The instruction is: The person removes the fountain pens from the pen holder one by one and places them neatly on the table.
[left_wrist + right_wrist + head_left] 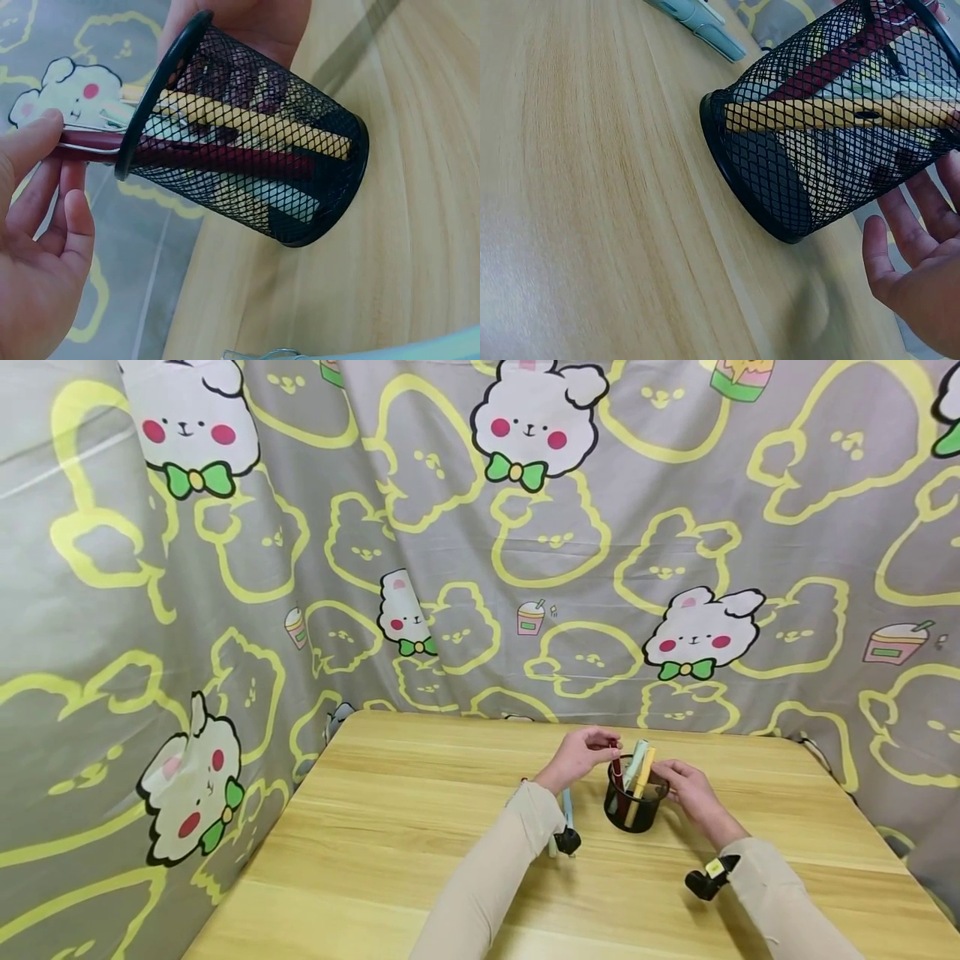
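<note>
My left hand (581,758) pinches the top of a dark red pen (90,142) by its metal clip, between thumb and fingers. The pen's lower part stands inside a black mesh pen holder (630,814). With it in the holder are a yellow pen (645,772) and a pale green pen (636,760). My right hand (692,789) holds the holder at its right side, fingertips at the rim. In the right wrist view its fingers (907,225) curve behind the mesh and are partly hidden.
A light blue pen (567,810) lies on the wooden table (375,827), left of the holder and partly behind the left wrist's black camera (567,840). Another black camera (705,882) sits on the right wrist. A patterned grey curtain (450,552) hangs behind the table.
</note>
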`<state>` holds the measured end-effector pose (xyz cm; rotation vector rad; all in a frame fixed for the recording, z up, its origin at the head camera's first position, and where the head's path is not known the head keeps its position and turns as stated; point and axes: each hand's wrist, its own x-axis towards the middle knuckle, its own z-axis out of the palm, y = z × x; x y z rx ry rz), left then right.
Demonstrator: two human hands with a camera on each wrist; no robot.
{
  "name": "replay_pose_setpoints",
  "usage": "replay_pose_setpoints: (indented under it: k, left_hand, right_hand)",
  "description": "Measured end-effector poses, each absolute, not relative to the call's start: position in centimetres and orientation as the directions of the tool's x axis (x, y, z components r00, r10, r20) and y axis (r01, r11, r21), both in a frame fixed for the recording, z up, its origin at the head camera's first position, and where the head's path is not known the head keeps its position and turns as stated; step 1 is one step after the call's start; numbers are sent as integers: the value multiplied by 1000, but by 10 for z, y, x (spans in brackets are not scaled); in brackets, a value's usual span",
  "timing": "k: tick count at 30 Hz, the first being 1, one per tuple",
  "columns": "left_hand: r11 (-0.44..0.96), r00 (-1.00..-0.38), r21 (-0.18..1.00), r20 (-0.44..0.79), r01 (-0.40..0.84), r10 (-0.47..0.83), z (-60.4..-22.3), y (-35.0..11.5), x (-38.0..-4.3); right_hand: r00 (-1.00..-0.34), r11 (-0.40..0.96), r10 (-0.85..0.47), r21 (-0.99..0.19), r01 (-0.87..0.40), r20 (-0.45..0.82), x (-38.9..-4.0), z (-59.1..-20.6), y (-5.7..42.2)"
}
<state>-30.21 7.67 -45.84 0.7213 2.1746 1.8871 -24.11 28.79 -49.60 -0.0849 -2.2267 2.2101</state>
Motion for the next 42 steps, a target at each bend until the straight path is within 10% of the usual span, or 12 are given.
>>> replay_pose_setpoints:
  k: [42]
  left_hand:
    - [-250, -878, 941, 310, 228, 365, -428, 52, -306]
  right_hand:
    - [-1000, -9, 20, -1000, 18, -18, -241, -498, 290]
